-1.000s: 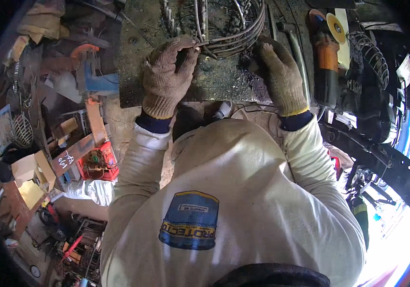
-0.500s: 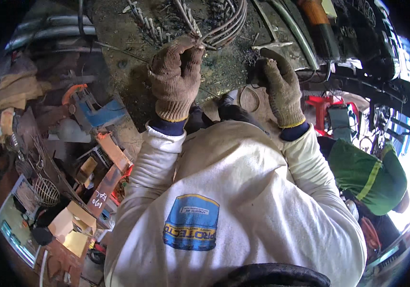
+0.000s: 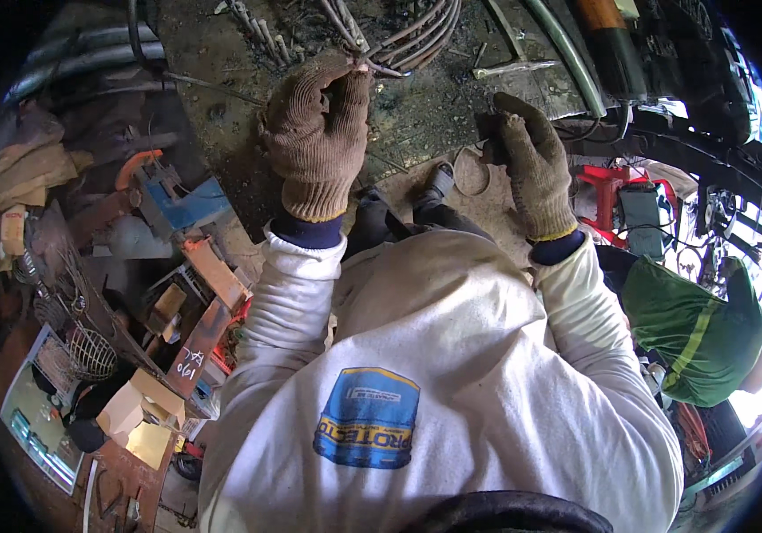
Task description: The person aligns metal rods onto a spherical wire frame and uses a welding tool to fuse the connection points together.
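Note:
I wear knitted brown work gloves and a white sweatshirt. My left hand (image 3: 314, 147) is raised over a dirty metal bench (image 3: 416, 115) and pinches a thin wire end of a bundle of bent wire rings (image 3: 403, 40) lying at the bench's far side. My right hand (image 3: 532, 169) is at the bench's near edge, its fingers curled around a small dark object (image 3: 491, 147) that I cannot identify. The two hands are about a forearm's width apart.
An orange-and-black power tool (image 3: 616, 44), a green hose (image 3: 567, 67) and a metal bar (image 3: 514, 67) lie at the bench's right. Scrap, a blue box (image 3: 177, 200) and a wire basket (image 3: 92, 351) crowd the floor at left. A green bag (image 3: 692, 329) sits at right.
The view has tilted, so bench and hands sit lower in frame. My left hand stays on the wire; my right hand has drawn back from the rings to the bench's near edge.

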`<state>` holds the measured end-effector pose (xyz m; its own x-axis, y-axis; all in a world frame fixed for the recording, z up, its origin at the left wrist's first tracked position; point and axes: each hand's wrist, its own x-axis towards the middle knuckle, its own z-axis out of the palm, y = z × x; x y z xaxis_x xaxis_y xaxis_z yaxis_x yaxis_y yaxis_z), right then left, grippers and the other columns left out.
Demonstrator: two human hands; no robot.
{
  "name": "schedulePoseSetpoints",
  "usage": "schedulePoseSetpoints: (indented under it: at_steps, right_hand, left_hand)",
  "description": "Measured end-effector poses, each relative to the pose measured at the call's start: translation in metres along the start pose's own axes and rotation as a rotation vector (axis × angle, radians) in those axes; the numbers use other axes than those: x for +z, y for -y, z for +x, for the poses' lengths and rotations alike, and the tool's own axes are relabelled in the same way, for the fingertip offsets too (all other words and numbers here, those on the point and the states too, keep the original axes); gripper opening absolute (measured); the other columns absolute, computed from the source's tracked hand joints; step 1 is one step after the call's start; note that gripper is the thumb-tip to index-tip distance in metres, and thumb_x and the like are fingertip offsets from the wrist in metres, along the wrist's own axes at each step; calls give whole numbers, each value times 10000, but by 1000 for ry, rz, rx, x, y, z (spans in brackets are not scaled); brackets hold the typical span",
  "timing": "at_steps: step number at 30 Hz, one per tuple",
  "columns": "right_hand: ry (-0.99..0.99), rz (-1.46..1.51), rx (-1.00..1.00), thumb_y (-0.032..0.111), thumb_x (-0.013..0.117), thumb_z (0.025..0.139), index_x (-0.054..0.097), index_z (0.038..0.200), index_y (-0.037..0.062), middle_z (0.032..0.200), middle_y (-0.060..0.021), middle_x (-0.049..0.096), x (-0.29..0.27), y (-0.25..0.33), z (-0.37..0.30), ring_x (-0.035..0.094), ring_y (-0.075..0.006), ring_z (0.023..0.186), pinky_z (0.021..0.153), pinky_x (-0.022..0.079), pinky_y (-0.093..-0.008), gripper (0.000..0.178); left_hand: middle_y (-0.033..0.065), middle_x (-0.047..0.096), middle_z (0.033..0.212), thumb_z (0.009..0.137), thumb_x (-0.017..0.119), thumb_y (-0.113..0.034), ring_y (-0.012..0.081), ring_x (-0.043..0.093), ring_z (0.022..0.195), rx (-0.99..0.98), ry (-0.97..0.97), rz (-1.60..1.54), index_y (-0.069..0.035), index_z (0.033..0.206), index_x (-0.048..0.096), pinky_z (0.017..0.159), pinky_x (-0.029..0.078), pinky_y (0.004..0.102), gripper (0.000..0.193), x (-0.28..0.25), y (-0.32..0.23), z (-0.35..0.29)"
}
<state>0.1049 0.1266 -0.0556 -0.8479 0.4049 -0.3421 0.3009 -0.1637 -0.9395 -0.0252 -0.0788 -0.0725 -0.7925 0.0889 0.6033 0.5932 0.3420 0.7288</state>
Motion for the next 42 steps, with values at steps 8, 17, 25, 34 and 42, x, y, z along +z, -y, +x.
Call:
schedulePoseSetpoints:
  at_steps: [8, 17, 25, 34, 42]
  right_hand:
    - [13, 11, 26, 200, 569, 1023, 575, 1305, -9, 1025, -90, 702, -3, 0, 2, 599, -101, 755, 675, 491, -248, 352]
    - [46, 13, 13, 204, 573, 1021, 579, 1309, -5, 1026, -87, 704, -9, -7, 7, 610, -96, 748, 677, 501, -246, 356]
    - [58, 19, 10, 202, 576, 1020, 585, 1306, 3, 1009, -77, 695, -10, -5, 6, 618, -99, 753, 677, 513, -241, 348]
    - [48, 21, 26, 200, 574, 1021, 580, 1307, 3, 1002, -79, 693, -9, -2, 5, 622, -105, 760, 684, 520, -250, 347]
    - [80, -40, 24, 255, 515, 1051, 544, 1350, -6, 1042, -70, 678, -10, -1, 5, 594, -93, 779, 714, 496, -248, 398]
  left_hand:
    - [93, 736, 940, 860, 775, -138, 221, 707, 807, 12, 18, 6, -78, 972, 726, 712, 555, 317, 136, 0, 0, 0]
    - [84, 733, 928, 850, 785, -148, 244, 704, 808, 23, -3, 63, -95, 966, 725, 709, 555, 338, 142, 2, 7, -4]
    - [96, 734, 940, 889, 757, -171, 245, 709, 826, 26, 11, 64, -81, 950, 729, 730, 559, 339, 112, 4, 4, -4]
    - [98, 736, 946, 895, 753, -190, 225, 711, 838, -83, -32, -160, -67, 957, 731, 738, 559, 340, 140, 9, 14, -10]
    - [83, 720, 888, 850, 799, -253, 238, 696, 784, -118, -52, -94, -86, 941, 721, 729, 552, 352, 206, 8, 17, -10]
